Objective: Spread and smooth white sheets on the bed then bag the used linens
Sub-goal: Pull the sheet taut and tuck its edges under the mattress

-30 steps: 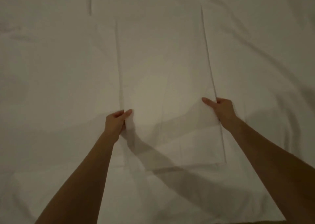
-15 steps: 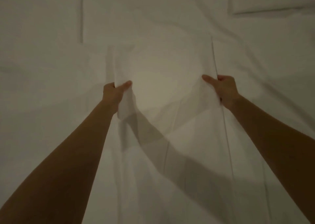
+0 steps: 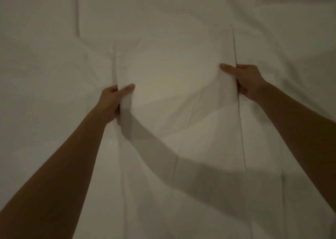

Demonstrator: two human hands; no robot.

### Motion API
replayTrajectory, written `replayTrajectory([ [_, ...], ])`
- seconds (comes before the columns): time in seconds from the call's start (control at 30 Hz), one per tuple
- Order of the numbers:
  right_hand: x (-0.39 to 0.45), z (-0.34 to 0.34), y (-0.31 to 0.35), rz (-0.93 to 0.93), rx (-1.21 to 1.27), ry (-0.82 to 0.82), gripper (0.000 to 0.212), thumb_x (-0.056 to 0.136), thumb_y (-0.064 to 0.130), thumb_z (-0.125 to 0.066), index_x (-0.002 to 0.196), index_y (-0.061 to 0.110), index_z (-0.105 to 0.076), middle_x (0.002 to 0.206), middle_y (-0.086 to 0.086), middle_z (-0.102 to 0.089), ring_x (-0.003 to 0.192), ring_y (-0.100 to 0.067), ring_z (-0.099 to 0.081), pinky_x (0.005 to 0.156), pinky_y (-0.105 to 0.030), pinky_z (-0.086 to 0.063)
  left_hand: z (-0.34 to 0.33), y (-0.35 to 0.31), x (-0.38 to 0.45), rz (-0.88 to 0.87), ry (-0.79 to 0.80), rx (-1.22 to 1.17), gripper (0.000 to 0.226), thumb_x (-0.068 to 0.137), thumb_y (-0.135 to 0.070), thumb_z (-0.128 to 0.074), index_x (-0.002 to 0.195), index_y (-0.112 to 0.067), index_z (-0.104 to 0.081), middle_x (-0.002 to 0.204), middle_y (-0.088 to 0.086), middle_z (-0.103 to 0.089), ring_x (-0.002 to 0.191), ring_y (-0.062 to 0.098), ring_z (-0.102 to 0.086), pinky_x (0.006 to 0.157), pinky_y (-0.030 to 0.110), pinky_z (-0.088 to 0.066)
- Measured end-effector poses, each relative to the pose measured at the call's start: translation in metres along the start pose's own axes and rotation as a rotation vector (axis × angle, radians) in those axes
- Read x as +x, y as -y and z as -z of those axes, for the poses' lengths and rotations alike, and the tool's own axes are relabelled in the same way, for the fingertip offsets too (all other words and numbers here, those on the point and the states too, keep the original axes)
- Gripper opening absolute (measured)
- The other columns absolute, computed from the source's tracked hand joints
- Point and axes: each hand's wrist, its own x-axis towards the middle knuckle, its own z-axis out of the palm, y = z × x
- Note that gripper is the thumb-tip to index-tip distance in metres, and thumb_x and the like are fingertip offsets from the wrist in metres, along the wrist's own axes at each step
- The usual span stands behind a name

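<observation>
Two hands grip a folded white sheet (image 3: 174,86) by its side edges: the left hand (image 3: 111,100) pinches the left edge, thumb on top, and the right hand (image 3: 245,79) clasps the right. The sheet hangs over the white-covered bed (image 3: 36,66).

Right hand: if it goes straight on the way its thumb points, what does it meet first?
The right hand grips one edge of the folded white sheet; its thumb points toward the left hand. Straight on lies only that sheet's open span, then probably the left hand, though depth is unclear.
</observation>
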Motion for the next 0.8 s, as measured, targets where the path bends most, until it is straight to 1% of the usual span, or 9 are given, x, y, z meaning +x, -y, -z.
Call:
replayTrajectory([
  [0.03,-0.007,0.003,-0.007,-0.030,0.010,0.011,0.041,0.057,0.036,-0.083,0.087,0.011,-0.070,0.078,0.001,-0.074,0.069,-0.011,-0.070,0.065,-0.026,-0.059,0.006,0.010,-0.012,0.034,0.019,0.023,0.015,0.082,-0.026,-0.075,0.084,-0.012,-0.070,0.070,0.002,-0.067,0.058,0.016,-0.059,0.058,0.029,-0.048],
  [0.17,-0.044,0.017,-0.047,-0.111,0.032,-0.005,0.020,0.077,0.024,-0.078,0.088,0.008,-0.069,0.073,0.000,-0.072,0.060,-0.009,-0.067,0.057,-0.021,-0.055,0.022,0.056,-0.059,0.117,0.046,-0.022,0.016,0.081,-0.024,-0.073,0.085,-0.009,-0.071,0.070,0.003,-0.067,0.056,0.013,-0.059,0.051,0.023,-0.049],
  [0.27,-0.077,0.024,-0.080,-0.164,-0.019,0.003,0.020,0.079,0.025,-0.077,0.087,0.008,-0.069,0.073,-0.001,-0.071,0.059,-0.012,-0.066,0.062,-0.027,-0.056,0.027,0.089,-0.093,0.172,0.049,-0.106,0.009,0.090,-0.013,-0.065,0.085,-0.006,-0.068,0.068,0.002,-0.071,0.056,0.011,-0.065,0.052,0.019,-0.053],
  [0.37,-0.117,0.028,-0.116,-0.220,-0.044,0.006,0.019,0.079,0.025,-0.077,0.085,0.009,-0.069,0.072,-0.001,-0.072,0.060,-0.012,-0.068,0.062,-0.028,-0.058,0.029,0.127,-0.130,0.221,0.044,-0.130,0.008,0.091,-0.010,-0.063,0.087,-0.005,-0.068,0.069,0.003,-0.072,0.057,0.011,-0.067,0.053,0.020,-0.055],
  [0.43,-0.144,0.030,-0.139,-0.241,-0.069,-0.013,0.021,0.079,0.026,-0.077,0.088,0.009,-0.069,0.078,-0.005,-0.072,0.068,-0.017,-0.069,0.068,-0.032,-0.058,0.031,0.151,-0.152,0.233,0.018,-0.141,0.007,0.091,-0.008,-0.063,0.089,-0.004,-0.068,0.069,0.002,-0.073,0.055,0.010,-0.066,0.053,0.020,-0.054],
  [0.5,-0.165,0.031,-0.157,-0.237,-0.055,-0.042,0.022,0.081,0.025,-0.075,0.092,0.007,-0.068,0.087,-0.009,-0.071,0.076,-0.021,-0.067,0.074,-0.034,-0.057,0.037,0.172,-0.170,0.233,-0.014,-0.161,0.008,0.090,-0.007,-0.064,0.095,-0.004,-0.069,0.073,0.002,-0.074,0.060,0.011,-0.067,0.056,0.020,-0.056],
  [0.63,-0.189,0.028,-0.172,-0.166,-0.035,-0.109,0.029,0.085,0.021,-0.071,0.107,0.002,-0.066,0.084,-0.006,-0.067,0.069,-0.015,-0.063,0.063,-0.026,-0.055,0.056,0.199,-0.194,0.217,-0.060,-0.177,0.014,0.087,-0.002,-0.066,0.100,-0.008,-0.068,0.083,0.003,-0.075,0.073,0.012,-0.071,0.065,0.020,-0.058],
  [0.7,-0.194,0.025,-0.172,-0.120,-0.072,-0.130,0.033,0.087,0.021,-0.069,0.113,0.001,-0.065,0.092,-0.011,-0.067,0.072,-0.018,-0.062,0.070,-0.029,-0.054,0.067,0.208,-0.203,0.199,-0.061,-0.105,0.020,0.085,0.000,-0.068,0.104,-0.005,-0.069,0.089,0.008,-0.074,0.077,0.016,-0.071,0.069,0.021,-0.059],
  [0.8,-0.201,0.023,-0.169,-0.061,-0.150,-0.136,0.037,0.091,0.020,-0.065,0.121,-0.001,-0.062,0.106,-0.016,-0.064,0.090,-0.025,-0.061,0.080,-0.035,-0.052,0.078,0.215,-0.214,0.151,-0.115,-0.015,0.029,0.081,0.003,-0.071,0.110,0.001,-0.067,0.088,0.010,-0.073,0.073,0.012,-0.070,0.069,0.018,-0.058],
])
